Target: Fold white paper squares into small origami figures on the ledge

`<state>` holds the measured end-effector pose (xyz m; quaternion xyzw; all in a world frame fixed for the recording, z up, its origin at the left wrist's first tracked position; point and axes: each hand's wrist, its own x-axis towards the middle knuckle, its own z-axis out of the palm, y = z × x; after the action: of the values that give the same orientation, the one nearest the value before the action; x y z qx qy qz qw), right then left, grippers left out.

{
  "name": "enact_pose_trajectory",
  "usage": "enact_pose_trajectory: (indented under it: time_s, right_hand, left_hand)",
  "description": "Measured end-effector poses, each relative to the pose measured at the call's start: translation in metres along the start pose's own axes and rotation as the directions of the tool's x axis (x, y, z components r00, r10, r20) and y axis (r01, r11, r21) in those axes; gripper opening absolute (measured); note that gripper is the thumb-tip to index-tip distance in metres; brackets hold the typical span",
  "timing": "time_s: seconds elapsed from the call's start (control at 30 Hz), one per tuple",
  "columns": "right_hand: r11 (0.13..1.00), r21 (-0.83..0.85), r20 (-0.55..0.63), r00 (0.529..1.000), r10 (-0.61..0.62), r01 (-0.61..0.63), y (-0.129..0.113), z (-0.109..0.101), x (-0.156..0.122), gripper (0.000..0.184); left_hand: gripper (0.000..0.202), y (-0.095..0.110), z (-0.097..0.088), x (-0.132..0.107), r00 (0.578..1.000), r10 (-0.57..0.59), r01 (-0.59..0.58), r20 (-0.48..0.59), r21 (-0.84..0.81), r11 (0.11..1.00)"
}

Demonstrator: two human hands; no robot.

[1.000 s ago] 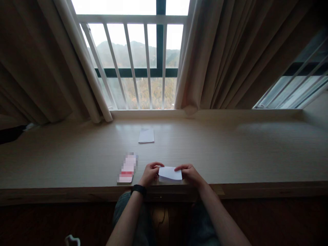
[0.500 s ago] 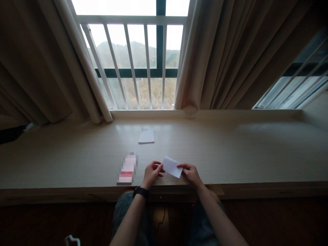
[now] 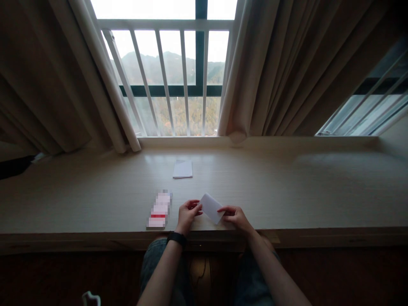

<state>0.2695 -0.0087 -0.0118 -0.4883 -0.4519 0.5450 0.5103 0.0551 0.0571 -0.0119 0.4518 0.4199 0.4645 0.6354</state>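
A white piece of paper (image 3: 211, 208), apparently folded, is held tilted just above the front part of the desk. My right hand (image 3: 235, 217) pinches its right edge between thumb and fingers. At the paper's left edge, my left hand (image 3: 188, 214) has its thumb and index finger closed on the corner, with the other fingers curled behind. Farther back on the desk lies a small stack of white paper (image 3: 182, 169). To the left of my left hand is a flat pink and white item (image 3: 160, 209) with a red band, its details blurred out.
The pale desk (image 3: 287, 191) runs across the view, its front edge close to my knees. Behind it is a barred window (image 3: 172, 80) between a left curtain (image 3: 105, 85) and a right curtain (image 3: 255, 76). A dark object (image 3: 15, 166) lies at the far left.
The paper has turned clockwise between my hands and tilts more steeply. My right hand has shifted slightly left along its edge. The stack and the pink item stay in place.
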Motion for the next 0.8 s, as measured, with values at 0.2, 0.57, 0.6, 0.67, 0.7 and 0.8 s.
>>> enact_pose_trajectory:
  time_s: [0.2,0.57,0.6,0.67,0.7,0.8]
  right_hand:
    - [0.957,0.279,0.061,0.996,0.060,-0.075,-0.020,0.001,-0.001,0.040]
    - [0.995,-0.077,-0.046,0.997,0.063,-0.067,-0.008,0.038,0.040,0.060]
    - [0.995,-0.069,-0.061,0.996,0.061,-0.065,-0.007,0.038,0.040,0.060]
    - [0.996,-0.057,-0.081,0.995,0.057,-0.062,-0.006,0.039,0.038,0.062]
    - [0.997,-0.052,-0.088,0.995,0.055,-0.060,-0.005,0.039,0.037,0.063]
    - [0.998,-0.045,-0.104,0.994,0.042,-0.047,-0.004,0.038,0.034,0.061]
  left_hand:
    - [0.041,-0.001,0.001,0.000,0.998,0.061,-0.059,-0.013,0.080,0.995]
    - [0.044,0.001,0.003,-0.004,0.996,0.066,-0.075,0.053,0.181,0.981]
    - [0.045,0.000,0.003,-0.004,0.996,0.068,-0.076,0.049,0.183,0.980]
    - [0.046,-0.001,0.004,-0.005,0.997,0.068,-0.074,0.039,0.189,0.979]
    - [0.045,-0.001,0.005,-0.005,0.997,0.067,-0.072,0.033,0.189,0.979]
    - [0.041,-0.002,0.007,-0.007,0.997,0.070,-0.072,0.016,0.172,0.983]
